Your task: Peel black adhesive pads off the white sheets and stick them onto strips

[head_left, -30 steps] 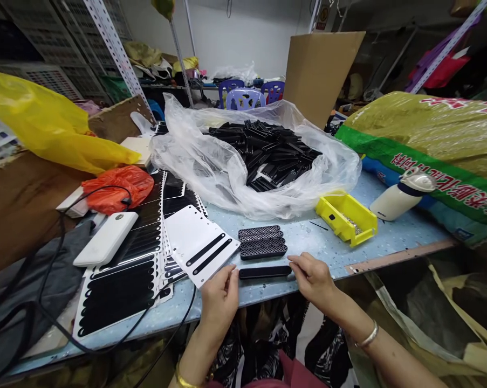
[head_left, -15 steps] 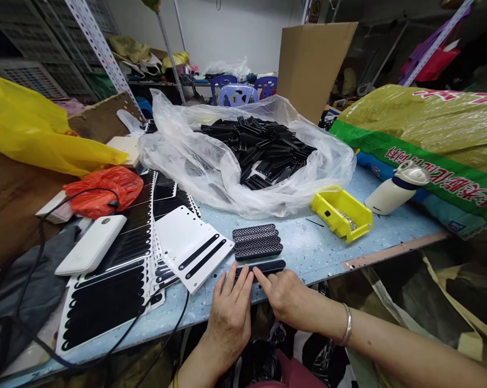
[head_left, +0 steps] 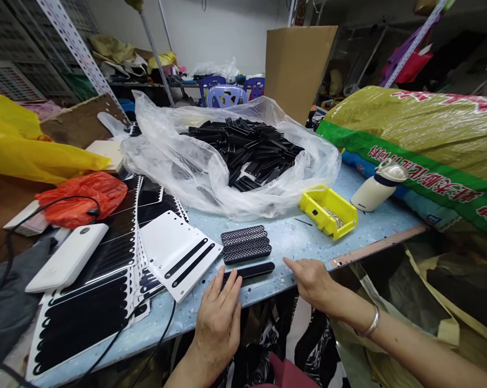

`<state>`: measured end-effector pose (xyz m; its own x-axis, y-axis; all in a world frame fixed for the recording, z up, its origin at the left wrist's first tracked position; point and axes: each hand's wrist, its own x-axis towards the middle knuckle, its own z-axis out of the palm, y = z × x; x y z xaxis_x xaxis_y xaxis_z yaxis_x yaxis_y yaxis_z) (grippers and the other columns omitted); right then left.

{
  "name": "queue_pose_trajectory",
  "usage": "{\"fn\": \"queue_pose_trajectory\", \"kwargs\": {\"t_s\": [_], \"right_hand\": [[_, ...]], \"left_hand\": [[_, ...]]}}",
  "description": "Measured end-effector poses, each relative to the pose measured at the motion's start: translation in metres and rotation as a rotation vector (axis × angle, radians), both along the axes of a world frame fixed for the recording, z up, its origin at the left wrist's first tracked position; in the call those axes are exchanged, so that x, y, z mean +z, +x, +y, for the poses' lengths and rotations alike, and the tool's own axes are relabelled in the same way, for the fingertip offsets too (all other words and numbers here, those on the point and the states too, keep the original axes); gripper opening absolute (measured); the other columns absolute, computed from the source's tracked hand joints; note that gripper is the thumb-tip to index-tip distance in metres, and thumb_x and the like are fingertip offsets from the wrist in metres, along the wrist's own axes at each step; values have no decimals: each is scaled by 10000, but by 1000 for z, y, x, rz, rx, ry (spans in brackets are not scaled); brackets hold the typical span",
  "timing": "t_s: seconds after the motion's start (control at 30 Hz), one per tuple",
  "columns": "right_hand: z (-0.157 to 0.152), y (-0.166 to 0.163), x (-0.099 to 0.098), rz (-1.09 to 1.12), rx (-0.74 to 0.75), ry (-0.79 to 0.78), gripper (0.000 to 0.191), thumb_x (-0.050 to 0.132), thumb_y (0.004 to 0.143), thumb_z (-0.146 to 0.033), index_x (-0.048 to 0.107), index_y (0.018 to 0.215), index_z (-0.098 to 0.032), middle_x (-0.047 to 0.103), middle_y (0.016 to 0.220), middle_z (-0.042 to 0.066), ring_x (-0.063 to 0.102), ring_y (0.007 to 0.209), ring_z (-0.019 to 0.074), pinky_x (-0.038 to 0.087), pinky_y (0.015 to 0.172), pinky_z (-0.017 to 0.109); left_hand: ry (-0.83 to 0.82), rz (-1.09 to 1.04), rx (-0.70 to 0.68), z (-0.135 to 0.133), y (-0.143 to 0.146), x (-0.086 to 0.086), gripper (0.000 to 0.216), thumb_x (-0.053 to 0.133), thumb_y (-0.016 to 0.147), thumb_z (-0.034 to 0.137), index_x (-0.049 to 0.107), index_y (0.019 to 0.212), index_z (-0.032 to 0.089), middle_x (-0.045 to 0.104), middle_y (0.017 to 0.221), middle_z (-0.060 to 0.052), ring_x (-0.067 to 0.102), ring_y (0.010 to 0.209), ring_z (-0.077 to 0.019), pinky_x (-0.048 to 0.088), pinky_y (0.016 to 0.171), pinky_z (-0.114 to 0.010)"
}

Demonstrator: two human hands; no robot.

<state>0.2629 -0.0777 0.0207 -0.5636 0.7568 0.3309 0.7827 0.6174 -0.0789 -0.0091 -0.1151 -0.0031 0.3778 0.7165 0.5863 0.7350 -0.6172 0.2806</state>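
Note:
A long black bar with rounded ends lies flat near the table's front edge. My left hand rests with its fingers stretched out, the fingertips on the bar's left end. To the right of the bar, and apart from it, my right hand has its index finger extended and the others curled, with nothing seen in it. Just behind the bar, several black bars with a lattice-patterned side lie side by side. On the left, a white sheet carries two black adhesive-looking strips.
A clear plastic bag full of black pieces spreads across the back. A yellow bin of small metal parts and a white bottle stand right. Sheets of black strips, a white power bank and cables lie left.
My right hand has left the bar and moved right, its index finger now off it. My left hand stays on the bar's left end. The view has shifted slightly.

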Motion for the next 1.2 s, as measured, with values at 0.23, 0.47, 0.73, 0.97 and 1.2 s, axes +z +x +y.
{"fn": "queue_pose_trajectory", "kwargs": {"t_s": [0.23,0.47,0.73,0.97,1.2], "right_hand": [[8,-37,-9,314,-3,1,302,445,968,-226,676,1086,-72,607,635,54,561,542,148,433,543,256],[20,-43,-33,442,75,64,275,460,938,-118,630,1153,-140,628,598,5,558,497,113,435,519,214],[21,-42,-36,490,166,132,336,478,907,-63,588,1207,-165,637,621,14,576,511,132,465,515,233],[20,-41,-30,469,138,65,258,473,938,-120,673,1101,-137,565,540,-11,505,447,108,410,468,211],[21,-44,-30,443,125,99,279,466,935,-126,684,1106,-156,568,528,-19,495,444,103,384,476,212]], "left_hand": [[69,-32,-36,3,16,14,572,440,789,-21,494,1342,116,609,1315,-181,373,1382,-338,441,1015,-550],[-54,90,-147,3,25,1,620,405,778,-5,422,1395,45,553,1374,-199,388,1381,-294,487,1011,-475],[-6,122,-92,4,24,11,563,440,776,8,479,1338,-5,549,1358,-246,393,1370,-342,429,1067,-541],[-31,139,-128,9,5,6,524,411,824,-4,488,1340,42,580,1351,-182,470,1326,-275,450,1068,-476],[-23,14,-2,-1,-28,8,470,467,862,31,532,1312,149,669,1241,-123,557,1246,-264,527,980,-435]]}}
